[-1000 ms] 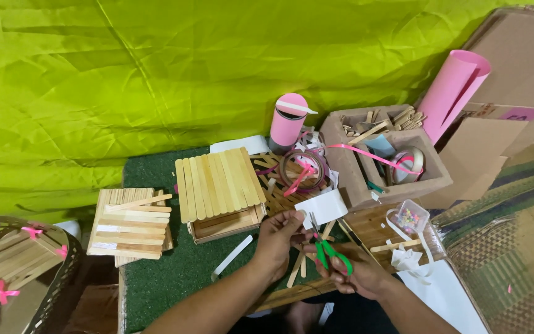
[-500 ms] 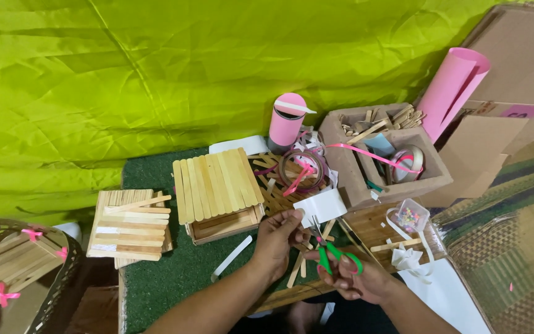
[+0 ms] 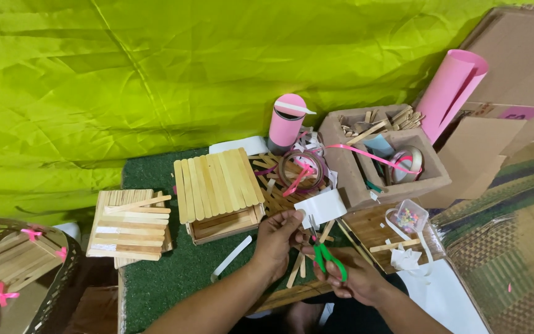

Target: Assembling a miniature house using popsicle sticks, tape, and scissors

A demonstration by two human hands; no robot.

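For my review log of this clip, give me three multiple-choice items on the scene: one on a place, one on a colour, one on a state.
1. Where is the stick-built box?
A. on the green mat
B. inside the cardboard box
C. on the pink roll

2. What colour are the handles of the scissors?
A. red
B. green
C. black

3. What is the left hand doing?
A. lying flat on the mat
B. gripping the pink cup
C. pinching a white paper piece

Answers: 1 A, the stick-built box sits on the mat beside a flat stick panel. 2 B, green loops show in the right hand. 3 C, its fingertips close on the paper's lower edge.
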